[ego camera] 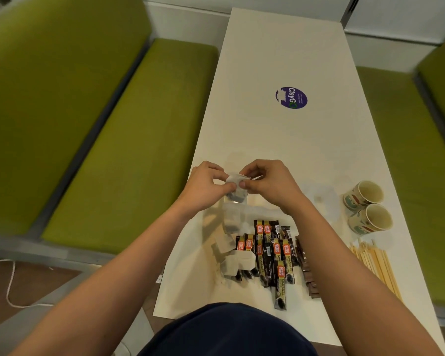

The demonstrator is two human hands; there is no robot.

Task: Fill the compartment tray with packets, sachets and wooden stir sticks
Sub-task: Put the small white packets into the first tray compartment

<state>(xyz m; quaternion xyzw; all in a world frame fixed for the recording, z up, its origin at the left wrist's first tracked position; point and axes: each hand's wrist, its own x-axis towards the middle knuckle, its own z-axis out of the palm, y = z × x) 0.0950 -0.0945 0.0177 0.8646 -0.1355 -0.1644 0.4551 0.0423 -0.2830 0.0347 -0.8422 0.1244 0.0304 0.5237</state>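
While both hands worked a white tea bag [233,179] over the clear compartment tray [319,201], we read the step as loading sachets, early in the job. The left hand [206,186] and right hand [270,183] met above the tray's left end. Thumb and forefinger of each were curled in and pinched the bag between them, with nothing else held. Whether they were untangling its string or just straightening it, we couldn't tell. The tray sat mid-table [280,47], transparent and hard to trace; its left compartment looked to hold a couple of bagged sachets [232,219] already, and the other compartments looked unfilled as far as we could see. Stock was all nearer the person: loose tea bags [231,255] on the left, coffee packets [270,250] piled just beside them, brown sachets [306,268] in a row touching that pile, and stir sticks [375,265] well apart at the right edge. Two paper cups [365,194] lay on their sides beyond the sticks. Our call for the next move: lower the bag into the left compartment and let go with both hands without snagging the tag, then reach back for the loose pile. Packets and sticks weren't started yet.
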